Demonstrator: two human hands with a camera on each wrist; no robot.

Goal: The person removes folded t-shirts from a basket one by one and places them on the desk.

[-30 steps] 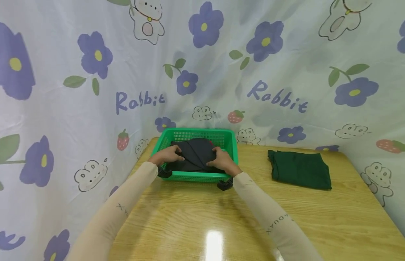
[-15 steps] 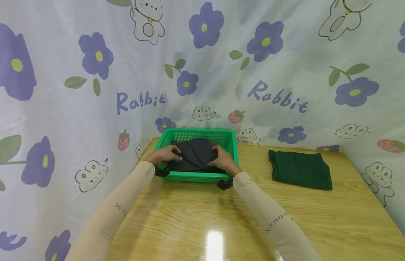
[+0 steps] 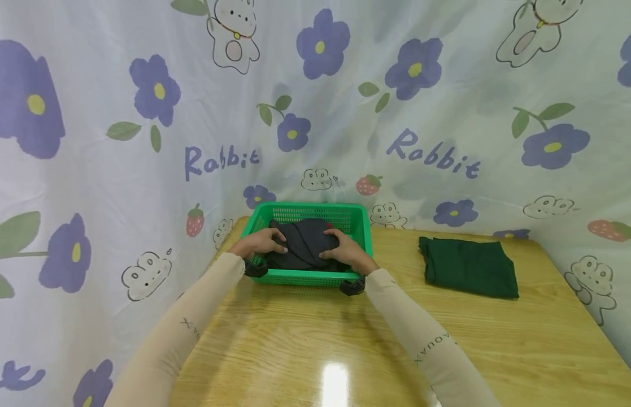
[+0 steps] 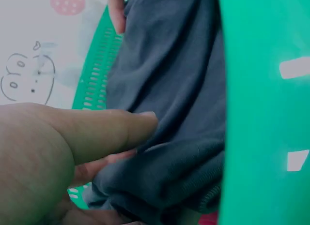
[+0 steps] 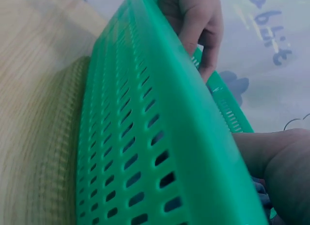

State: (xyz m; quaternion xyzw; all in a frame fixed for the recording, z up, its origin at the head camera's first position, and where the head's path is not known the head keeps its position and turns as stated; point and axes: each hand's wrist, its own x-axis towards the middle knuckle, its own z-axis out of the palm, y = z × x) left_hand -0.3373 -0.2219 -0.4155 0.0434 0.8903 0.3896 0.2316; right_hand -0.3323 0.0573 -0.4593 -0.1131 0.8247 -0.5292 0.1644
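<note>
A dark grey garment lies bunched inside a green plastic basket at the far side of the table. My left hand grips the garment's left side; in the left wrist view the thumb lies over the cloth, with other fingers partly hidden below it. At the opposite side my right hand holds the garment between thumb and fingers. The basket's wall hides most of that hold in the right wrist view. A bit of red shows beside the cloth near my right fingers.
A folded dark green garment lies on the wooden table to the basket's right. Patterned curtains hang close behind the basket and along the left. Both wrists reach over the basket's front rim.
The garment's left edge has shifted inward and the cloth is more bunched between my hands. My left hand moved slightly left, then back right. The folded green garment stays in place.
</note>
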